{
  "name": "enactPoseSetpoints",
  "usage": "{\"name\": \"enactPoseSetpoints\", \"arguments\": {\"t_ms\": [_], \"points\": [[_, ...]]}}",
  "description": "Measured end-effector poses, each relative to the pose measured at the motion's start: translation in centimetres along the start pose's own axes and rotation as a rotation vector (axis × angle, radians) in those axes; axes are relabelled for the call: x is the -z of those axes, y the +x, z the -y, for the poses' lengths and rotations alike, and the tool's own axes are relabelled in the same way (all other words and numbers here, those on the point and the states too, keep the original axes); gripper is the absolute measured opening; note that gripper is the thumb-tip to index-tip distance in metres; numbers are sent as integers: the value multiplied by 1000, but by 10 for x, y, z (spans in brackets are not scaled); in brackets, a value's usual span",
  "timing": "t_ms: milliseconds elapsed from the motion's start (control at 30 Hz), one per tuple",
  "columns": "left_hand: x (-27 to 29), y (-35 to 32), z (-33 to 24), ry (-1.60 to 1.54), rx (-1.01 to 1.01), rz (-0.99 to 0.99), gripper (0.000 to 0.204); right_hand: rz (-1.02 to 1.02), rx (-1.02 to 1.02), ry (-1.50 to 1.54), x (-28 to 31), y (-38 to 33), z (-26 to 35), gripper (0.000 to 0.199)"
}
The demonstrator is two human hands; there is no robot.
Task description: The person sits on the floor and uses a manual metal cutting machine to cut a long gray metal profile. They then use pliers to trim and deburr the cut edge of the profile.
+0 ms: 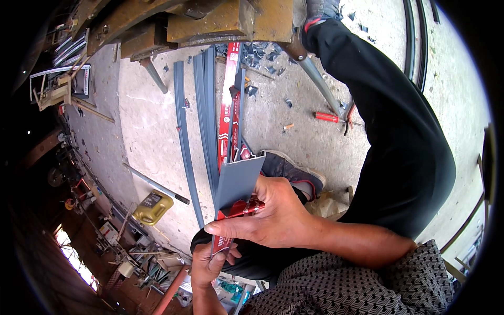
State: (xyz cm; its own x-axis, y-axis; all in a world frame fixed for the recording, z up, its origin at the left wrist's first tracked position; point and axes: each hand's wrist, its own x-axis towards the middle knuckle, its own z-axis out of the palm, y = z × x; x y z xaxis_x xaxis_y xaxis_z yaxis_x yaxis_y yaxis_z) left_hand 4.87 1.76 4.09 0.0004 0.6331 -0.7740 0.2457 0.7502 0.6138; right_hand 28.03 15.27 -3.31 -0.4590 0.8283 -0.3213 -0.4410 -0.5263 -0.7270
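A grey metal or plastic profile strip (239, 181) with red printed protective film rises from my hands, its cut end pointing away from me. My right hand (278, 218) is closed round it from the right, thumb across the front, where a flap of red film (241, 208) is peeled and folded back. Lower down, my left hand (206, 262) grips the bottom end between thumb and fingers. Behind it on the floor lie long grey strips (207, 115) and red-filmed strips (227, 110), reaching under the machine.
A yellow-brown machine frame (226, 23) on metal legs stands ahead. Dark scraps (257, 55) litter the floor below it. A red-handled screwdriver (328, 117) lies at right. On the left are an olive jerrycan (153, 207), a metal pipe (155, 184) and workshop clutter. My legs flank the strips.
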Motion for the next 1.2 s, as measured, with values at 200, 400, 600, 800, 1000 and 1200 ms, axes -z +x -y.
{"name": "enactPoseSetpoints", "arguments": {"t_ms": [200,400,600,800,1000,1200], "points": [[-7,1,5,-36,28,22,60,-51,57,-51,-1,2,-9,45],[-7,8,7,-24,64,50,59,-52,-67,-35,3,3,-3,41],[-6,14,7,-30,48,68,54,-95,-117,60,0,6,-12,36],[-5,20,8,-44,60,91,56,-111,-185,147,0,8,-18,38],[-2,24,10,-48,73,100,60,-88,-195,220,0,10,-21,41],[-1,26,9,-91,78,100,63,-105,-211,258,-5,12,-11,32]]}}
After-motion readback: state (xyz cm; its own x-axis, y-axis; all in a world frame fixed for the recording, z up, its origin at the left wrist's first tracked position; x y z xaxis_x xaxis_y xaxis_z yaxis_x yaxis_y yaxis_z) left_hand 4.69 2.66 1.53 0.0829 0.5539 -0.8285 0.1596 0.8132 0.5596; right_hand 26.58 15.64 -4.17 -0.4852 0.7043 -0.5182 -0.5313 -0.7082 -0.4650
